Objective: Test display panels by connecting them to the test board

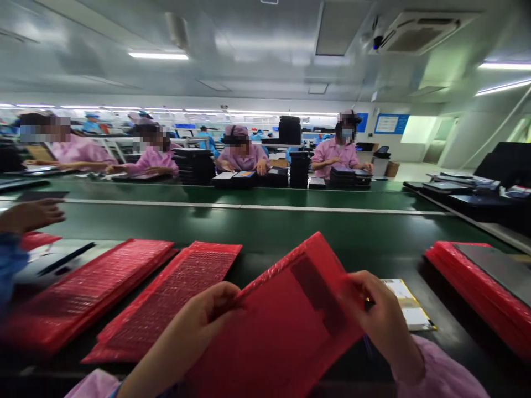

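Observation:
A red bubble-wrap bag [274, 326] is held up and tilted in front of me, and a dark flat shape shows through its upper right part. My left hand [215, 315] pinches its left edge between thumb and fingers. At the right edge my right hand [375, 307] is closed on the bag, its fingertips slightly blurred. Behind that hand lies a white, yellow-edged flat piece [409, 304] on the dark green table. Just left of the bag rests a small stack of red bubble-wrap bags [174, 298].
Another pile of red bags [99, 282] lies farther left, beside a co-worker's hand [31, 215]. On the right, a grey flat panel [498, 268] rests on stacked red bags [452, 254]. Across the green table [290, 224], several people in pink work among black stacks [193, 166].

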A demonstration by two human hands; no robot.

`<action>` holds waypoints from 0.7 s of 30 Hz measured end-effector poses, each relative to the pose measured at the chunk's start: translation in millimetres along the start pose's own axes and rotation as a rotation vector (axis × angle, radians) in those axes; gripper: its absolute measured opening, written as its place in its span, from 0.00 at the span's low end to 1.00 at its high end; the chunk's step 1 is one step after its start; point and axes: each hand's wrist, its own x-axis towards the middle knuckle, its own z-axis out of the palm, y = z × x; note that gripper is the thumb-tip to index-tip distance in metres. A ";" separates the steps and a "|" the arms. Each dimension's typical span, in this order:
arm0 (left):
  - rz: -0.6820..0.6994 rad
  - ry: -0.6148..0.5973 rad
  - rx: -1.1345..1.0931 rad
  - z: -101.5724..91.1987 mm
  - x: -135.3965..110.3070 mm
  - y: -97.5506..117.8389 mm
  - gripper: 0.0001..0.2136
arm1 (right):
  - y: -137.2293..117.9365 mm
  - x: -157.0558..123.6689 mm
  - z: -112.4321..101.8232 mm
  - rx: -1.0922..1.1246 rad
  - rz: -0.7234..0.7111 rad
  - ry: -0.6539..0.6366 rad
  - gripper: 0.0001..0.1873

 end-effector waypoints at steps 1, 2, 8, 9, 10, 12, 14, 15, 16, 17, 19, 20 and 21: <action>-0.010 -0.020 -0.018 3.9 1.8 -1.9 0.13 | -1.4 -1.4 1.2 -0.023 -0.030 0.037 0.05; -0.015 -0.035 -0.030 6.5 4.1 -4.6 0.13 | -1.4 -4.4 2.1 -0.059 -0.067 0.071 0.07; -0.014 -0.072 -0.050 15.9 17.7 -20.8 0.12 | 13.1 -26.2 1.0 -0.147 -0.126 0.133 0.06; -0.018 -0.079 -0.060 17.5 18.8 -21.7 0.12 | 15.2 -27.7 -0.9 -0.053 -0.053 0.094 0.06; -0.022 -0.091 -0.073 18.9 19.6 -21.9 0.12 | 16.7 -28.4 -3.5 0.089 0.057 0.025 0.07; -0.035 -0.131 -0.090 21.0 20.3 -20.0 0.12 | 18.2 -27.3 -9.7 0.449 0.346 -0.155 0.12; -0.047 -0.170 -0.088 22.7 20.0 -15.5 0.12 | 17.8 -24.0 -15.2 0.717 0.590 -0.296 0.13; -0.054 -0.185 -0.082 23.8 19.5 -12.8 0.11 | 17.3 -22.1 -16.8 0.771 0.638 -0.350 0.13; -0.061 -0.198 -0.072 25.3 19.0 -10.1 0.11 | 16.6 -20.5 -17.3 0.781 0.629 -0.389 0.14; -0.067 -0.209 -0.058 27.2 18.4 -7.8 0.10 | 16.0 -19.4 -16.8 0.761 0.579 -0.423 0.16; -0.069 -0.231 -0.028 32.1 17.6 -4.9 0.09 | 15.4 -19.7 -13.7 0.676 0.446 -0.446 0.23; -0.061 -0.243 -0.017 34.8 17.5 -4.5 0.08 | 15.6 -21.1 -11.8 0.630 0.402 -0.432 0.24; -0.051 -0.256 -0.016 37.5 17.6 -4.8 0.07 | 16.2 -23.1 -10.0 0.584 0.384 -0.401 0.23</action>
